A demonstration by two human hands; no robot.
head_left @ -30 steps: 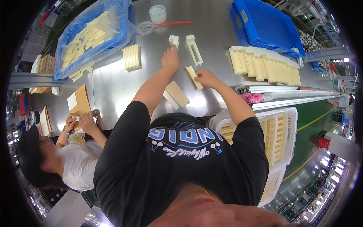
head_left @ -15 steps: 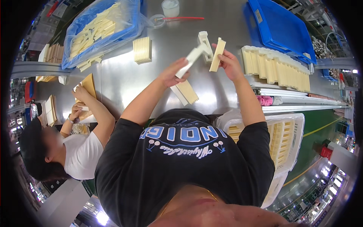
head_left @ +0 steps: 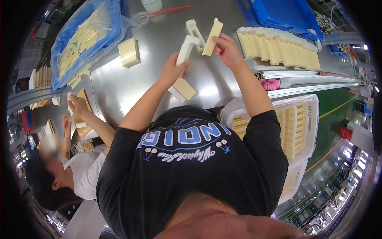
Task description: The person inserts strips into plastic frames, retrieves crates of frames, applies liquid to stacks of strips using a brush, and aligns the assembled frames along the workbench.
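My left hand (head_left: 172, 71) is closed around a long white plastic piece (head_left: 185, 49), held at a slant with its wider end up. In my right hand (head_left: 227, 51), pinched between thumb and fingers, is a cream-coloured grooved strip (head_left: 213, 38). A white slotted block (head_left: 192, 27) stands on the metal table just behind and between the two pieces; its lower part is partly covered by the white piece. Below my left hand lies a cream and white flat piece (head_left: 184, 89), partly hidden by that hand.
A stack of cream strips (head_left: 129, 52) and a blue bin (head_left: 115, 35) of strips stand left. A cup (head_left: 152, 4) and red stick (head_left: 169, 9) lie far back. At right are a row of cream pieces (head_left: 278, 47), a blue tray (head_left: 284, 18) and a white basket (head_left: 314, 119). A co-worker's hand (head_left: 78, 105) works left.
The whole view has shifted, with the table sliding left and up. The white piece in my left hand now stands steeper. My right hand keeps the strip. The co-worker's hands have moved.
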